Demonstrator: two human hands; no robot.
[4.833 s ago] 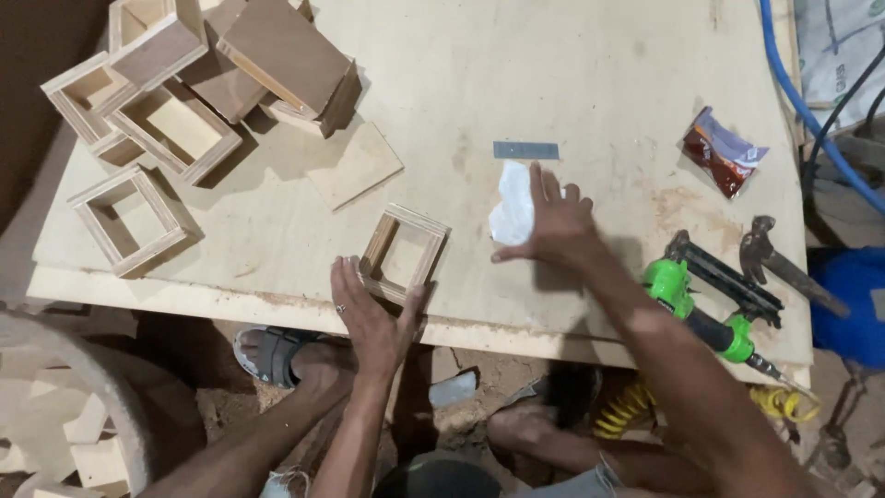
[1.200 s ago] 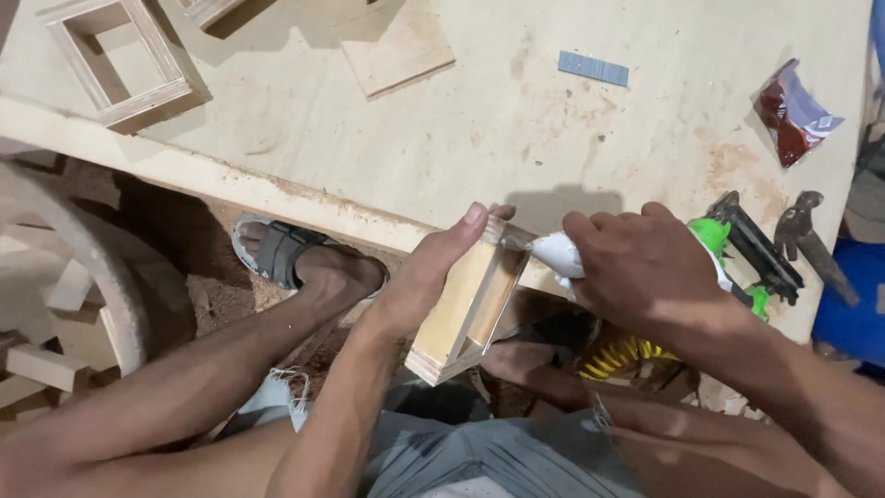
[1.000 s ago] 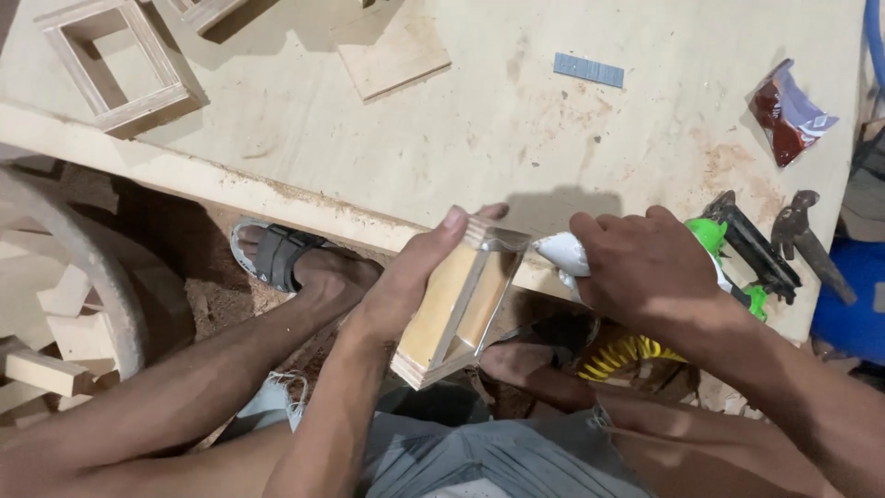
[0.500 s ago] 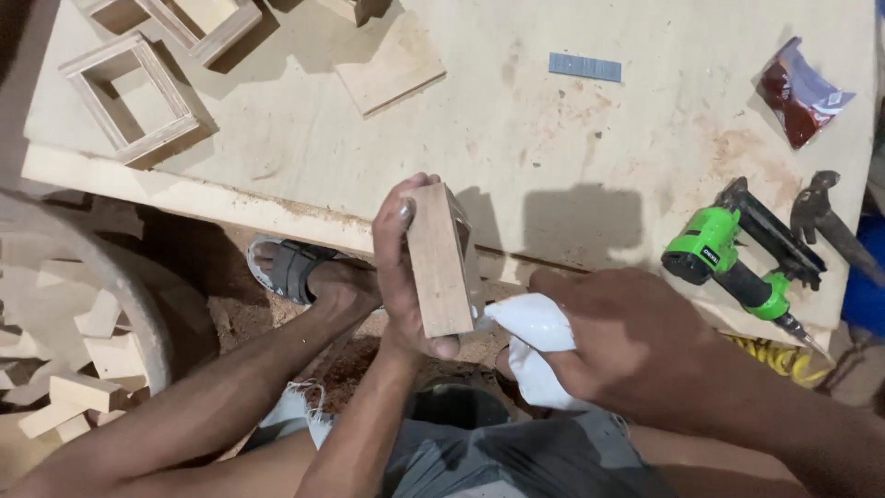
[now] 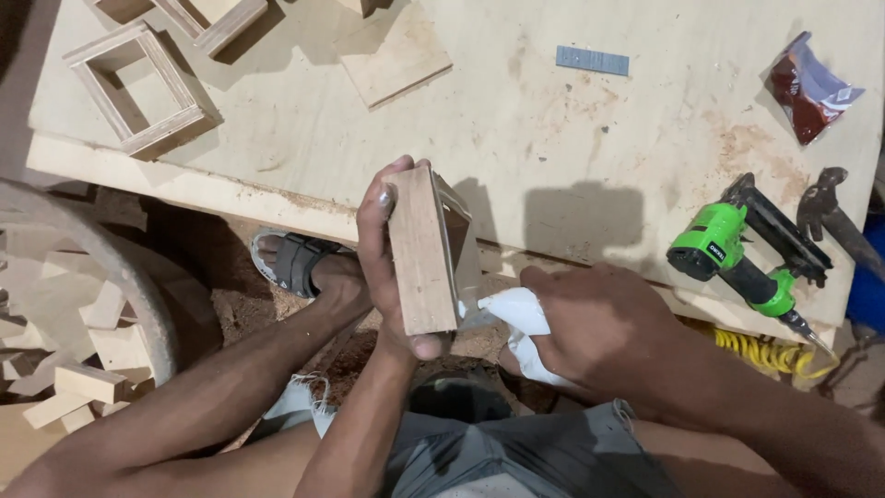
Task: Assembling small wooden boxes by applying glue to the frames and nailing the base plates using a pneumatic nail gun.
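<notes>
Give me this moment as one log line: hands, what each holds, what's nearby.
left hand: grips small wooden frame on edge | right hand: holds white squeeze bottle, tip at frame | green nail gun on plywood board

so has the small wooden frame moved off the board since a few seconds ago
Yes. The small wooden frame lay flat on the plywood board; now the left hand holds it on edge past the board's near edge.

frame [image 5: 433,249] interior hidden, bottle [image 5: 521,318] mostly covered
</notes>
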